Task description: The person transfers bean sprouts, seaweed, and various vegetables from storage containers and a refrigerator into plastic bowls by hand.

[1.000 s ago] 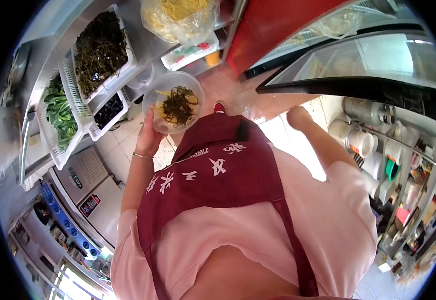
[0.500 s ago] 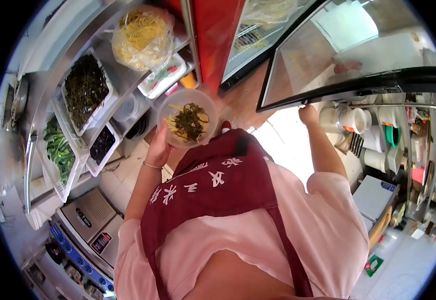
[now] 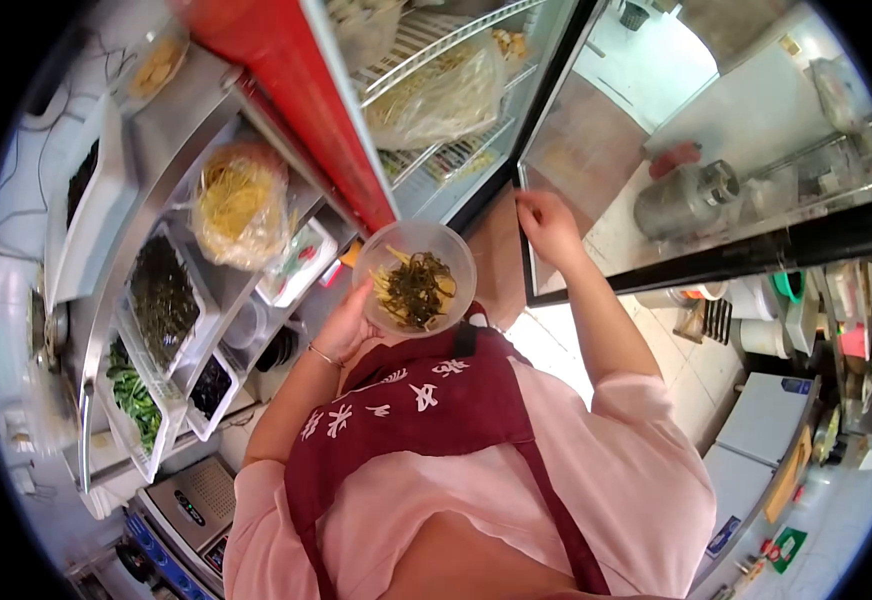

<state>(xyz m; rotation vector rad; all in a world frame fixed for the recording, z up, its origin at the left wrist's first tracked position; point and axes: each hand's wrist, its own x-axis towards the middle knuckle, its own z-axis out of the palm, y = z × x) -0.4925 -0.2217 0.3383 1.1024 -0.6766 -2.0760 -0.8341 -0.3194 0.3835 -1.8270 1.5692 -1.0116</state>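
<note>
My left hand [image 3: 348,318] grips a clear round plastic bowl [image 3: 464,268] by its near left rim, held in front of the apron. Inside the bowl, dark green seaweed strips [image 3: 418,290] lie over pale yellow shreds. My right hand [image 3: 548,228] is raised between the fridge opening and its glass door [image 3: 596,130], with nothing visible in it. Its fingers are loosely bent and apart. Beyond the bowl stands the open red fridge [image 3: 301,110], where a clear plastic bag [image 3: 446,100] of pale food lies on a wire shelf.
To the left, a metal shelf unit holds a bag of yellow shreds [image 3: 238,205], a tray of dark seaweed [image 3: 164,300], leafy greens [image 3: 134,395] and a tray of black food [image 3: 211,388]. A gas cylinder [image 3: 671,205] shows through the door. At right are white bins [image 3: 756,315].
My right hand has moved left from the door's outer edge to near the fridge opening. The door stands wider, and the fridge shelves show more. The bowl stays in my left hand, nearer the fridge.
</note>
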